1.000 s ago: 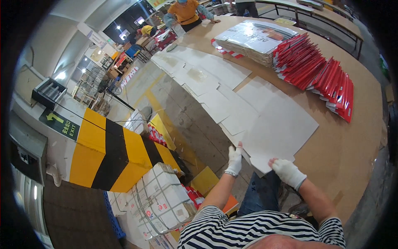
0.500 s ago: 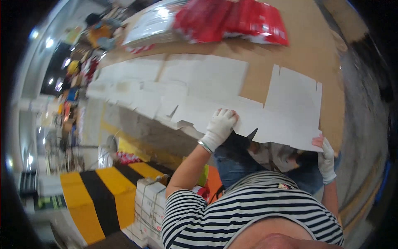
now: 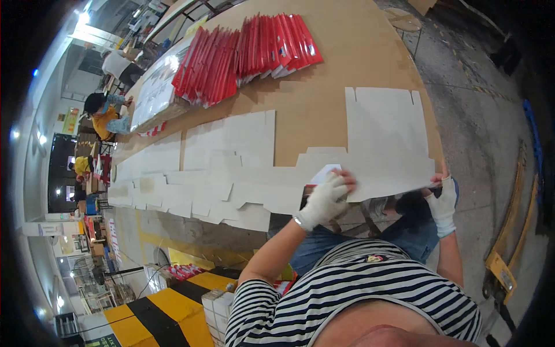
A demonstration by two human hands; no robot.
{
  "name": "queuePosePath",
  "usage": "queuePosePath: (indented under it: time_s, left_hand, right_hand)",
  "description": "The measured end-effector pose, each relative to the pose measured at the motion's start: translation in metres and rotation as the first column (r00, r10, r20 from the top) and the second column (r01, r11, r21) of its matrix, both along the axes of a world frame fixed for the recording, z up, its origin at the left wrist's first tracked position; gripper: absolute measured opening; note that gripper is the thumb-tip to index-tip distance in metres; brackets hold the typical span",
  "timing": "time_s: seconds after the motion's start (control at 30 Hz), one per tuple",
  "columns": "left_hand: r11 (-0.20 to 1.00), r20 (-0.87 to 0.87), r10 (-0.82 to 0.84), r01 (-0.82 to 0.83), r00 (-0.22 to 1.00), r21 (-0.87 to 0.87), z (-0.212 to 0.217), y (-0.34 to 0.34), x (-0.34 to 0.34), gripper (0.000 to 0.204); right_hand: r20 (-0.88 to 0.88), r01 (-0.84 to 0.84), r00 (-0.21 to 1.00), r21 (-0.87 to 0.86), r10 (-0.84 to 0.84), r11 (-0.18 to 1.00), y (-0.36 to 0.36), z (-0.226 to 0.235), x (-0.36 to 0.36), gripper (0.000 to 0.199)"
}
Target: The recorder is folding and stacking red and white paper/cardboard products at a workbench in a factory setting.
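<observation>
A flat cut cardboard sheet (image 3: pixel 387 136), pale grey with slits along its far edge, lies in front of me on the brown tabletop. My right hand (image 3: pixel 442 202), in a white glove with bare fingertips, pinches the sheet's near right corner. At the near left part of that sheet is my left hand (image 3: pixel 326 199), also gloved, its fingers bent over the edge and slightly blurred. Beside its fingers shows a bright white flap (image 3: pixel 325 173) with a thin red edge, partly covered by the hand. Similar cardboard sheets (image 3: pixel 228 139) overlap in a row to the left.
Red packets (image 3: pixel 211 66) stand in rows at the far side, beside a stack of clear-wrapped packets (image 3: pixel 156 95). A person in yellow (image 3: pixel 106 121) is at the table's left end. A yellow-and-black striped block (image 3: pixel 165 312) stands on the floor, lower left.
The view has swung, so the table appears shifted left. My left hand has moved toward my right hand along the near edge, and the bright white flap now shows there. My right hand keeps the corner.
</observation>
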State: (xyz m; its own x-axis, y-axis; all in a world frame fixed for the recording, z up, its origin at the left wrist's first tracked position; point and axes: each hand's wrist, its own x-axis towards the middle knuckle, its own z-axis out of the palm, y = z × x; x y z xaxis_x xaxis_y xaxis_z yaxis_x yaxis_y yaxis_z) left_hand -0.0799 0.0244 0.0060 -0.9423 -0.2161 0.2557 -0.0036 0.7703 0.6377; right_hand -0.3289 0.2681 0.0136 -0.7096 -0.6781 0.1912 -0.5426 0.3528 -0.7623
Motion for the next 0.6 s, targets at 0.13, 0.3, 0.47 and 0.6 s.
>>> queuePosePath:
  time_s: [0.13,0.3,0.47,0.6]
  left_hand:
    - [0.907,-0.057,0.403,-0.391,0.913,0.154,-0.019,0.024,-0.043,0.034]
    - [0.836,0.109,0.412,-0.328,0.905,-0.439,-0.061,0.032,-0.064,0.056]
    - [0.977,0.268,0.114,-0.058,0.957,-0.207,-0.015,0.057,-0.079,0.086]
    - [0.935,0.265,-0.054,0.142,0.963,-0.326,-0.04,0.099,-0.106,0.082]
  right_hand:
    - [-0.05,0.163,0.987,0.238,-0.156,0.957,-0.009,-0.035,-0.014,0.039]
    - [0.188,0.469,0.879,-0.181,-0.437,0.865,-0.004,-0.043,0.008,0.063]
    - [0.737,0.356,0.654,-0.104,-0.168,0.929,0.024,-0.109,0.055,0.066]
    - [0.903,0.288,0.414,-0.251,0.116,0.924,-0.001,-0.093,0.084,0.054]
